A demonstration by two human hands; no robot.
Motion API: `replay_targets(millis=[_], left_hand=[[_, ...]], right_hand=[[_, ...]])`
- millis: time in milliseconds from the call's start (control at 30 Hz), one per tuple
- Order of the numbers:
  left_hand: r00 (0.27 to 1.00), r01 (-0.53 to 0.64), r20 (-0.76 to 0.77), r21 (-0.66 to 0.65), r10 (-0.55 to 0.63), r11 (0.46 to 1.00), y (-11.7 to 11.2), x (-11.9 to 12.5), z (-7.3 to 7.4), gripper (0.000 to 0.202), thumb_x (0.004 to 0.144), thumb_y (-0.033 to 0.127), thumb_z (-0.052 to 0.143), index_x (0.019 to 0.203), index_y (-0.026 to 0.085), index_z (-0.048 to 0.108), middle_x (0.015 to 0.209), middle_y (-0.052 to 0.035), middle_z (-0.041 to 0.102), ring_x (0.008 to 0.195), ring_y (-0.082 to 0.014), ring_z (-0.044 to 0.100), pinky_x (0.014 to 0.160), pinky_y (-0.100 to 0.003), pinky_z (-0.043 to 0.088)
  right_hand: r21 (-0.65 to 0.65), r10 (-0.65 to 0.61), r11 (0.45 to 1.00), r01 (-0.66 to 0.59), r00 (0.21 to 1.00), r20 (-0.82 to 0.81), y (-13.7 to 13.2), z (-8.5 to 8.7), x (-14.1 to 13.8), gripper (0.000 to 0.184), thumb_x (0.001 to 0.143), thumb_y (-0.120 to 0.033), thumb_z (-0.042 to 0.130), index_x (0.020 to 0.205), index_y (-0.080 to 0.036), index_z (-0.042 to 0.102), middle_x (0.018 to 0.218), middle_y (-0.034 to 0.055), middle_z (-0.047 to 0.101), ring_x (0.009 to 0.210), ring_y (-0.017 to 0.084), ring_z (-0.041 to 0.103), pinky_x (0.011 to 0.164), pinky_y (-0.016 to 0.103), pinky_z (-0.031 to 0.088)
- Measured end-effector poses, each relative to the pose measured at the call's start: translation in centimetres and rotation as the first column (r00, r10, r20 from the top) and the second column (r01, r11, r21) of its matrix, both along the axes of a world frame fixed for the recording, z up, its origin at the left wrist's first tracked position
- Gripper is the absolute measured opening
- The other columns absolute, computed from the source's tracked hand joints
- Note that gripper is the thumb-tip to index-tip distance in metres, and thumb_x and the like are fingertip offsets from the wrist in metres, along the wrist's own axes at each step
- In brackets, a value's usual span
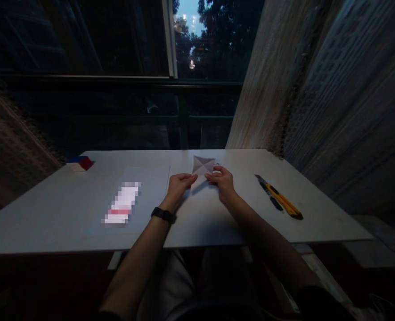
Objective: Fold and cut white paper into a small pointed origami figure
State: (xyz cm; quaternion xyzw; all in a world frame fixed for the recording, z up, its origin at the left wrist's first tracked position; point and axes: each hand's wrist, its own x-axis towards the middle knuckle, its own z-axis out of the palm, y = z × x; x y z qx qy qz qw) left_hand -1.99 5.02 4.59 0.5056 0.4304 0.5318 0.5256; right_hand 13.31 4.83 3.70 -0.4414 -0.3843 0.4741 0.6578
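Note:
A small square of white paper (203, 166) with diagonal creases stands tilted up off the white table (57, 214). My left hand (179, 187) pinches its lower left edge, a dark watch on that wrist. At the paper's lower right edge, my right hand (221, 180) is closed in a pinch on it. Both hands are near the middle of the table, fingertips almost meeting under the paper.
A yellow utility knife (280, 198) and a dark pen (271, 196) lie to the right. A large white sheet (150, 178) lies to the left with a blurred patch on it. A red-and-blue block (80, 162) sits at the far left corner. Curtains hang on the right.

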Motion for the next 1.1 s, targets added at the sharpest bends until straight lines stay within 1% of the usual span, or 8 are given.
replay_targets(millis=[133, 233, 300, 400, 533, 733, 900, 1100], left_hand=[[0.999, 0.006, 0.04, -0.017, -0.005, 1.0, 0.1, 0.1, -0.4, 0.033, 0.05, 0.039, 0.078, 0.062, 0.011, 0.066, 0.055, -0.0034, 0.06, 0.05, -0.0111, 0.051, 0.052, -0.024, 0.039], [0.996, -0.014, 0.082, -0.017, 0.016, 1.0, 0.4, 0.2, -0.9, 0.032, 0.051, 0.038, 0.078, 0.063, 0.011, 0.066, 0.059, -0.0038, 0.062, 0.054, -0.0116, 0.053, 0.056, -0.025, 0.04], [0.994, -0.026, 0.106, -0.01, 0.027, 1.0, 0.5, 0.2, -1.1, 0.032, 0.053, 0.039, 0.077, 0.062, 0.011, 0.065, 0.058, -0.0027, 0.06, 0.054, -0.0105, 0.052, 0.056, -0.024, 0.04], [0.992, -0.034, 0.121, -0.01, 0.035, 0.999, 0.4, 0.3, -1.0, 0.033, 0.054, 0.04, 0.076, 0.06, 0.011, 0.064, 0.055, -0.0013, 0.058, 0.052, -0.0092, 0.049, 0.054, -0.023, 0.038], [0.992, -0.039, 0.116, -0.026, 0.042, 0.999, 0.2, 0.3, -0.8, 0.032, 0.053, 0.039, 0.077, 0.06, 0.011, 0.063, 0.054, -0.0004, 0.056, 0.05, -0.0085, 0.048, 0.052, -0.022, 0.036], [0.993, -0.024, 0.115, -0.03, 0.027, 0.999, 0.3, 0.3, -0.9, 0.03, 0.054, 0.037, 0.077, 0.059, 0.012, 0.062, 0.054, 0.0002, 0.056, 0.05, -0.0083, 0.048, 0.053, -0.022, 0.038], [0.99, -0.021, 0.141, -0.042, 0.027, 0.999, 0.2, 0.3, -0.8, 0.031, 0.052, 0.037, 0.077, 0.06, 0.011, 0.062, 0.057, -0.0017, 0.058, 0.052, -0.01, 0.051, 0.054, -0.024, 0.04], [0.988, -0.027, 0.149, -0.049, 0.034, 0.998, 0.2, 0.4, -0.8, 0.031, 0.051, 0.037, 0.078, 0.059, 0.011, 0.062, 0.056, -0.0018, 0.058, 0.051, -0.0103, 0.051, 0.056, -0.025, 0.042]], right_hand=[[-0.051, 0.141, 0.989, -0.142, 0.99, -0.009, -0.4, -0.3, -0.6, 0.044, 0.05, -0.034, 0.078, 0.083, -0.017, 0.054, 0.061, -0.0017, 0.063, 0.051, 0.013, 0.061, 0.044, 0.021, 0.048], [-0.145, 0.33, 0.935, -0.323, 0.943, 0.033, -0.8, -0.5, -1.4, 0.037, 0.056, -0.038, 0.075, 0.079, -0.013, 0.06, 0.067, 0.0042, 0.065, 0.054, 0.013, 0.061, 0.039, 0.019, 0.045], [-0.186, 0.399, 0.906, -0.381, 0.914, 0.071, -1.0, -0.7, -1.9, 0.034, 0.057, -0.038, 0.076, 0.072, -0.01, 0.062, 0.064, 0.0064, 0.065, 0.052, 0.013, 0.06, 0.038, 0.018, 0.044], [-0.181, 0.396, 0.909, -0.376, 0.914, 0.087, -1.0, -1.0, -2.1, 0.033, 0.056, -0.038, 0.077, 0.064, -0.009, 0.061, 0.058, 0.0061, 0.063, 0.052, 0.012, 0.06, 0.041, 0.019, 0.046], [-0.149, 0.377, 0.919, -0.366, 0.924, 0.058, -0.8, -1.3, -2.0, 0.033, 0.054, -0.038, 0.077, 0.065, -0.01, 0.062, 0.061, 0.0054, 0.064, 0.057, 0.014, 0.062, 0.044, 0.02, 0.048], [-0.147, 0.31, 0.945, -0.291, 0.942, 0.131, -0.5, -1.5, -2.1, 0.033, 0.053, -0.037, 0.078, 0.061, -0.01, 0.061, 0.055, 0.0057, 0.063, 0.053, 0.014, 0.06, 0.043, 0.021, 0.046], [-0.117, 0.363, 0.93, -0.347, 0.918, 0.162, -0.5, -1.8, -2.0, 0.034, 0.053, -0.035, 0.078, 0.069, -0.01, 0.062, 0.059, 0.0054, 0.064, 0.055, 0.014, 0.061, 0.045, 0.022, 0.045], [-0.116, 0.366, 0.929, -0.351, 0.915, 0.169, -0.5, -1.8, -2.0, 0.034, 0.05, -0.034, 0.079, 0.067, -0.011, 0.06, 0.056, 0.004, 0.063, 0.054, 0.014, 0.059, 0.048, 0.024, 0.045]])
